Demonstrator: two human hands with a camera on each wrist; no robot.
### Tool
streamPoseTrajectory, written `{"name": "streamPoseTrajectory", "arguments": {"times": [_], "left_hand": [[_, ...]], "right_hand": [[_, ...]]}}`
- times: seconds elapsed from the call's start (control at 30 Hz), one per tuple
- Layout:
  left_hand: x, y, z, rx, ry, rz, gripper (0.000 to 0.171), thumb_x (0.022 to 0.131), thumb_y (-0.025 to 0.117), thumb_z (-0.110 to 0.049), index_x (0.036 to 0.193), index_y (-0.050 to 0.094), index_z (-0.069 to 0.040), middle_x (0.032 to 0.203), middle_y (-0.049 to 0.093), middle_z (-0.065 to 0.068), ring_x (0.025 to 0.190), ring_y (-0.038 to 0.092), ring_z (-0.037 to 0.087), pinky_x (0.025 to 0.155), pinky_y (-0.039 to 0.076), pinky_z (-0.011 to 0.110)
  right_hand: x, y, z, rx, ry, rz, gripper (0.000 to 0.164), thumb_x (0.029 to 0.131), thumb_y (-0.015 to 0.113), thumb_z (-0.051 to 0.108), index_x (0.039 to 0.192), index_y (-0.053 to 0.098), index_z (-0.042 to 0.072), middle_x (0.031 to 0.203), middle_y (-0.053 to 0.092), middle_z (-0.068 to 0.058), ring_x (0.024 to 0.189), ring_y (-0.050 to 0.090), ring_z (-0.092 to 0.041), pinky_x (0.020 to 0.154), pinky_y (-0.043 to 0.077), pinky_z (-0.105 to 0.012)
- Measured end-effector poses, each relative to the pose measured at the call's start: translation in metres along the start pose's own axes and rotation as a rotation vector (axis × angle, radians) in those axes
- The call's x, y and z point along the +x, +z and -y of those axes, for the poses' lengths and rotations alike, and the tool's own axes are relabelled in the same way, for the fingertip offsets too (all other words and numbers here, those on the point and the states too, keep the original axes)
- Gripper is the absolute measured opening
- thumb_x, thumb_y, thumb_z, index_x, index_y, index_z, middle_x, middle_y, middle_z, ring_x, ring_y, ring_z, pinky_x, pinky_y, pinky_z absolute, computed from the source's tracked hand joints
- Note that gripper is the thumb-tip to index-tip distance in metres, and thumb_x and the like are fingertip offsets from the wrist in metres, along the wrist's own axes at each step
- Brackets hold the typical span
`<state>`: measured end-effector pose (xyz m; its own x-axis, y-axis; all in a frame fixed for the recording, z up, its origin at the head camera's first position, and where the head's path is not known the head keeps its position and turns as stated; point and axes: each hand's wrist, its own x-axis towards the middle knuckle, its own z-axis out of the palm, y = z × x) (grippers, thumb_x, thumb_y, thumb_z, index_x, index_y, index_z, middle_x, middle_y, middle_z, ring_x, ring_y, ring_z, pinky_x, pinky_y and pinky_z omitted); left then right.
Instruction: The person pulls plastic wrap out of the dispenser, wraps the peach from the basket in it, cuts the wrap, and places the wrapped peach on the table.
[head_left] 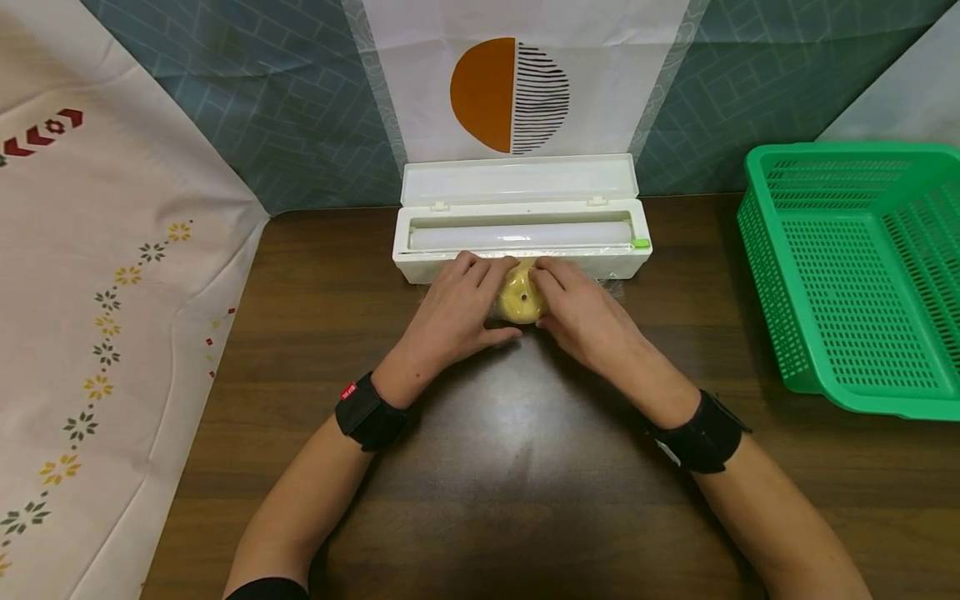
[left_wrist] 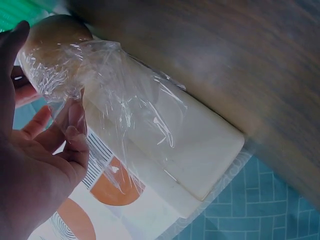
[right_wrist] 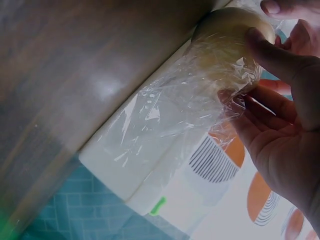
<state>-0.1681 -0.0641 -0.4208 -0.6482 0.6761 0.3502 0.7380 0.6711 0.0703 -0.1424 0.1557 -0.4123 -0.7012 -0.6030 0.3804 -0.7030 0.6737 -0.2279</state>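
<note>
A round yellow fruit [head_left: 521, 300] with a small dark spot on top sits against the front of a white plastic wrap dispenser [head_left: 422, 268]. Clear plastic wrap [left_wrist: 125, 105] lies over the fruit and spreads in creases along the dispenser's front. From the left side, my left hand [head_left: 459, 312] pinches the wrap at the fruit, its thumb close to the fruit's near side. My right hand [head_left: 588, 321] pinches the wrap at the other side; in the right wrist view its thumb touches the fruit. The fingertips are partly hidden in the head view.
The dispenser's lid [head_left: 517, 177] is raised, and a roll [head_left: 517, 235] lies inside. A green slider [head_left: 641, 243] sits at its right end. To the right stands a green plastic basket [head_left: 802, 333]. Patterned cloth [head_left: 135, 333] hangs along the table's left side.
</note>
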Motion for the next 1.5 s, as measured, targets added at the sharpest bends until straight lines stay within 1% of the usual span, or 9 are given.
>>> {"name": "streamPoseTrajectory", "arguments": {"times": [0.17, 0.33, 0.53, 0.87, 1.07, 1.3, 1.5], "left_hand": [[-0.001, 0.001, 0.000, 0.010, 0.005, 0.002, 0.092, 0.068, 0.081, -0.056, 0.138, 0.043, -0.009, 0.116, 0.060, 0.008, 0.103, 0.048, 0.028, 0.091, 0.040, 0.040], [-0.001, 0.002, 0.000, 0.025, 0.008, -0.001, 0.089, 0.067, 0.083, -0.053, 0.135, 0.045, -0.010, 0.115, 0.060, 0.008, 0.102, 0.048, 0.028, 0.090, 0.040, 0.041], [-0.001, 0.004, 0.000, 0.043, 0.007, 0.010, 0.089, 0.067, 0.082, -0.055, 0.134, 0.045, -0.010, 0.117, 0.059, 0.009, 0.102, 0.047, 0.028, 0.091, 0.040, 0.041], [-0.002, 0.007, 0.000, 0.041, 0.032, -0.006, 0.081, 0.069, 0.082, -0.053, 0.129, 0.047, -0.011, 0.113, 0.060, 0.007, 0.101, 0.048, 0.029, 0.090, 0.040, 0.042], [-0.003, 0.008, -0.001, 0.041, 0.018, 0.002, 0.083, 0.069, 0.082, -0.054, 0.131, 0.047, -0.012, 0.114, 0.059, 0.008, 0.102, 0.048, 0.029, 0.088, 0.041, 0.043], [-0.003, 0.009, -0.001, 0.041, 0.010, 0.000, 0.083, 0.069, 0.082, -0.053, 0.132, 0.047, -0.012, 0.113, 0.058, 0.007, 0.103, 0.048, 0.029, 0.088, 0.041, 0.044], [-0.003, 0.009, -0.002, 0.030, -0.001, -0.007, 0.081, 0.069, 0.081, -0.053, 0.131, 0.048, -0.013, 0.111, 0.058, 0.007, 0.103, 0.048, 0.028, 0.089, 0.040, 0.044]], "right_hand": [[0.001, 0.000, -0.003, 0.043, 0.006, 0.003, 0.060, 0.074, 0.083, 0.005, 0.125, 0.054, -0.007, 0.128, 0.051, -0.019, 0.119, 0.047, -0.030, 0.098, 0.042, -0.042], [0.001, -0.001, -0.004, 0.076, 0.015, -0.009, 0.062, 0.073, 0.084, 0.006, 0.126, 0.054, -0.007, 0.127, 0.053, -0.018, 0.118, 0.048, -0.029, 0.098, 0.042, -0.042], [0.001, -0.003, -0.006, 0.084, 0.018, 0.004, 0.062, 0.074, 0.084, 0.008, 0.127, 0.055, -0.007, 0.127, 0.053, -0.018, 0.118, 0.049, -0.030, 0.098, 0.043, -0.041], [-0.001, -0.004, -0.009, 0.111, 0.035, 0.025, 0.063, 0.076, 0.083, 0.011, 0.130, 0.055, -0.007, 0.130, 0.053, -0.020, 0.122, 0.047, -0.032, 0.100, 0.041, -0.043], [-0.001, -0.004, -0.010, 0.114, 0.042, 0.044, 0.063, 0.079, 0.081, 0.012, 0.132, 0.054, -0.007, 0.132, 0.052, -0.021, 0.124, 0.047, -0.033, 0.101, 0.040, -0.044], [-0.001, -0.005, -0.012, 0.134, 0.072, 0.071, 0.062, 0.082, 0.078, 0.015, 0.134, 0.053, -0.006, 0.135, 0.051, -0.021, 0.126, 0.045, -0.032, 0.102, 0.040, -0.044], [-0.001, -0.004, -0.013, 0.145, 0.075, 0.069, 0.062, 0.082, 0.078, 0.016, 0.135, 0.053, -0.006, 0.135, 0.051, -0.020, 0.126, 0.045, -0.032, 0.102, 0.040, -0.045]]}}
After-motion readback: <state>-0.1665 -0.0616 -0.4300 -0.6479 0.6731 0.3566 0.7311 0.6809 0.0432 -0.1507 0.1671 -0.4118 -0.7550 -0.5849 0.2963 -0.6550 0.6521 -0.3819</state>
